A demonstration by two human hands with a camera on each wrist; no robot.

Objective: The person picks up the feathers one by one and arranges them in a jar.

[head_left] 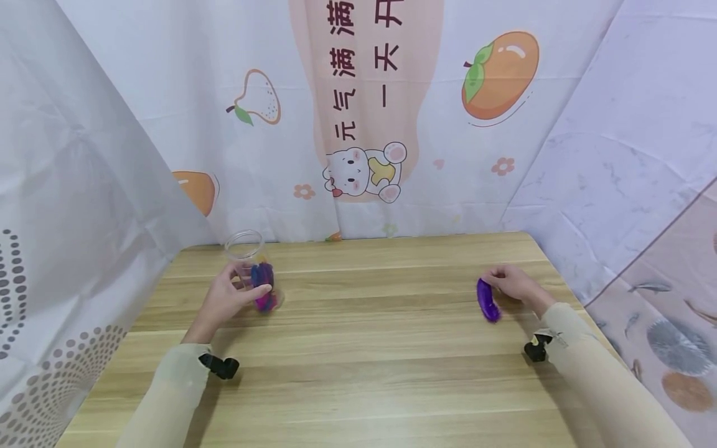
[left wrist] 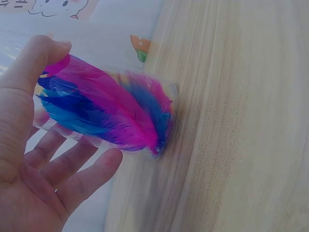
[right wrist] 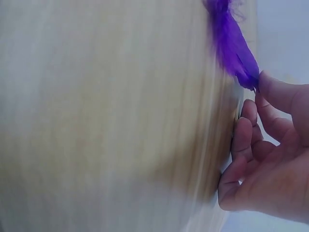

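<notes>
My left hand (head_left: 228, 300) grips a clear plastic cup (head_left: 244, 239) at the left of the table, thumb on one side and fingers round the other. Colourful feathers (head_left: 263, 283) fill its lower part; pink, blue and teal feathers (left wrist: 101, 104) show through the wall in the left wrist view. On the right side, my right hand (head_left: 512, 283) pinches a purple feather (head_left: 487, 302) by one end between thumb and forefinger. The feather (right wrist: 234, 46) points away from the fingertips, over the wooden surface, while the other fingers are curled below it.
Both hands work over a wooden table (head_left: 358, 348). Behind its far edge hangs a white curtain (head_left: 213, 143) printed with fruit and a cartoon animal. Other cloths hang at the left and right sides. A small black device (head_left: 221, 366) sits on each wrist.
</notes>
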